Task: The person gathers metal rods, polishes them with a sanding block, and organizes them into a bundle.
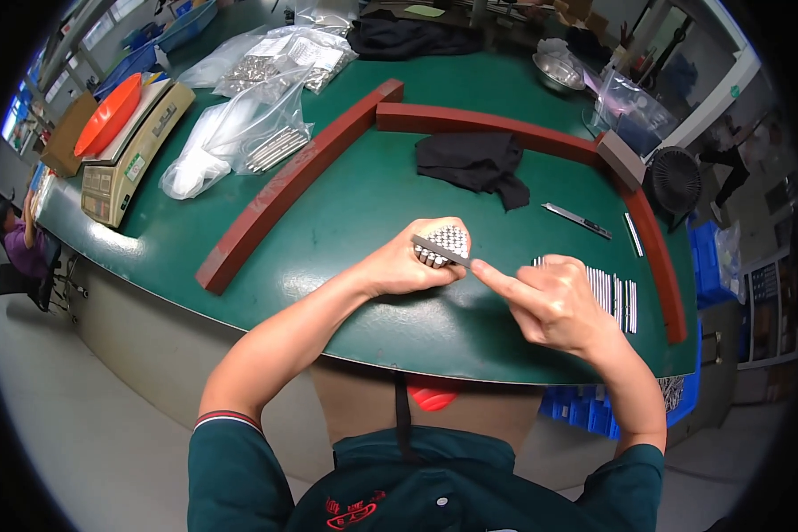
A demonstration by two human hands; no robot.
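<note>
My left hand [410, 266] is wrapped around a tight bundle of thin metal rods [452, 238], their round ends facing up. My right hand [554, 301] is closed, with its index finger stretched toward the bundle. From that fingertip a narrow dark-grey strip, which looks like a flat file [439, 250], lies across the rod ends. The far end of the file reaches over by my left thumb and fingers. Beside and partly behind my right hand, a row of loose metal rods [625, 303] rests on the green table [355, 332].
Red-brown bars [297, 182] border the work area. Inside them are a black cloth [470, 161] and a utility knife [576, 221]. A scale [120, 191] with an orange pan [108, 115] and plastic bags of metal parts [279, 146] stand left. A black fan [673, 183] sits right.
</note>
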